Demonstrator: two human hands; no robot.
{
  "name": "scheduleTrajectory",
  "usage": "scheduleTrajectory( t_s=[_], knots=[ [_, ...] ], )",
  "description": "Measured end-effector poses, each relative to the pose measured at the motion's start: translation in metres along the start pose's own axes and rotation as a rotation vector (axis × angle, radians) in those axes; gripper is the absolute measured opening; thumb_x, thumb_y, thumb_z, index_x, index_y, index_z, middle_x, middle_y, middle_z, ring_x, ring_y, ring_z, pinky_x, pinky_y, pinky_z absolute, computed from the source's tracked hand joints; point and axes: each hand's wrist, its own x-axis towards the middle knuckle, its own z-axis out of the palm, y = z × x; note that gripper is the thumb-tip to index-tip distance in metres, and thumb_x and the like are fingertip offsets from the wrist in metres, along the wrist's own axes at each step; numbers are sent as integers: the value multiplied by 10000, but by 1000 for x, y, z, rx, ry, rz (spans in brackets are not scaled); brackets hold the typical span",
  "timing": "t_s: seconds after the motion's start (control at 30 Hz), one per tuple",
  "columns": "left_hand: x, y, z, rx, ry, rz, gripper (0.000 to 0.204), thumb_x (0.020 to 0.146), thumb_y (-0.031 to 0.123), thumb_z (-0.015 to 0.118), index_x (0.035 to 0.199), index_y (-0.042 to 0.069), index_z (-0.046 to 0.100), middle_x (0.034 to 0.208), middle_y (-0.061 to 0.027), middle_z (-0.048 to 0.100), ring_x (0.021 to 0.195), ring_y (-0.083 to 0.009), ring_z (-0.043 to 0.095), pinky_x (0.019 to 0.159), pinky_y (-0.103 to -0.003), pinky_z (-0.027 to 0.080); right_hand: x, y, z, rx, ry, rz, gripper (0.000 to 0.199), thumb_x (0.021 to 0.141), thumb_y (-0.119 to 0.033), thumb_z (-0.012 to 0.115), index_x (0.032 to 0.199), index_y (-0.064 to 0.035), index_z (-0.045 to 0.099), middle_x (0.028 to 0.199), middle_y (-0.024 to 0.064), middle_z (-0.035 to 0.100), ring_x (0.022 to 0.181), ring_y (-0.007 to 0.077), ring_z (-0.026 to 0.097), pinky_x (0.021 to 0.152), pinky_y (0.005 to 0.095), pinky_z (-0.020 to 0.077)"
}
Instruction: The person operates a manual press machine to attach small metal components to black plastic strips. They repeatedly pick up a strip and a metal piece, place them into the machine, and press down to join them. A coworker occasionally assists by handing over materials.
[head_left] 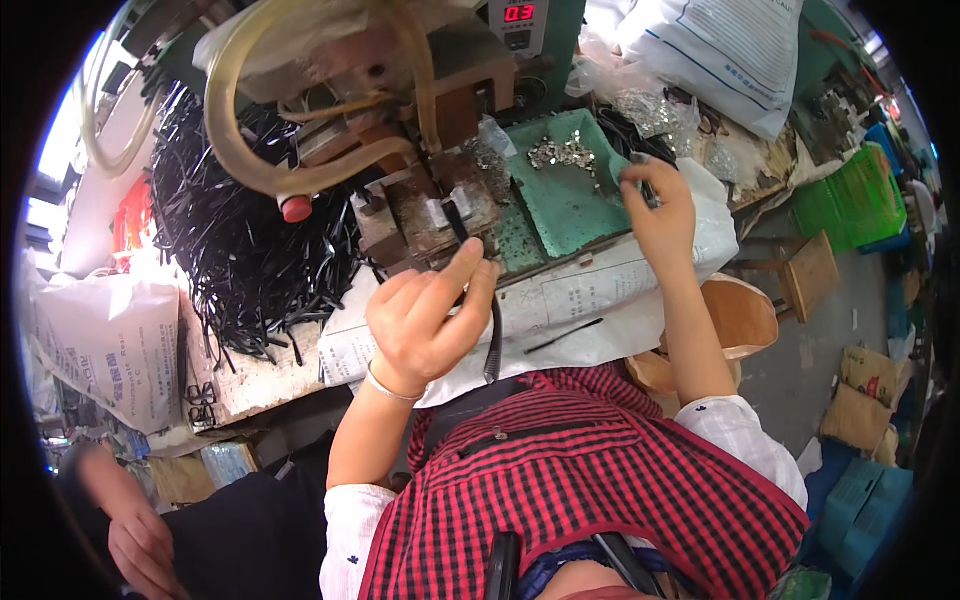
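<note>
pieces (562, 153) in tray (568, 215); strips (255, 240) left of it

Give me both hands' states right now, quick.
Left hand: closed, pinching a black strip.
Right hand: fingers curled by the green tray; whether it holds anything cannot be told.

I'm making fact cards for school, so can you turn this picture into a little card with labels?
Left hand: pinches a black strip that reaches up to the machine
Right hand: at the green tray's right side; can't tell if it holds anything
In the tray: small silvery pieces
Left of the machine: big pile of black strips
Clothes: checked red-and-black apron, white sleeves
Nearby: another person's hand, at the lower left
</note>
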Motion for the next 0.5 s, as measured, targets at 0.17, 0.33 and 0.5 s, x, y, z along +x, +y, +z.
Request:
scheduleTrajectory(
  t_s=[0.17,0.33,0.5],
  knots=[
    [0,-7,4,-47,-3,-12,234,746,-14,838,943,54,734,1052,-115,779,569,-133,598,496,-267,433,-4,-7,8,-325,-87,-147,146,779,-130,803,912,-82,763,1356,212,641,1378,391,525,1058,493,490],
    [-11,4,5,-99,62,-153,299,759,-20,829,1045,31,759,1133,-140,777,620,-169,648,543,-299,493,-1,-3,34,-388,-93,-90,114,789,-138,797,869,-69,753,1385,200,645,1405,365,517,1059,494,492],
    [-75,15,-16,72,132,-354,287,785,-23,831,1045,60,745,1107,-121,774,791,-252,698,690,-329,555,-7,-9,35,-338,88,-231,91,819,-131,787,880,-72,753,1186,147,745,1230,334,650,969,436,539]
  ],
)
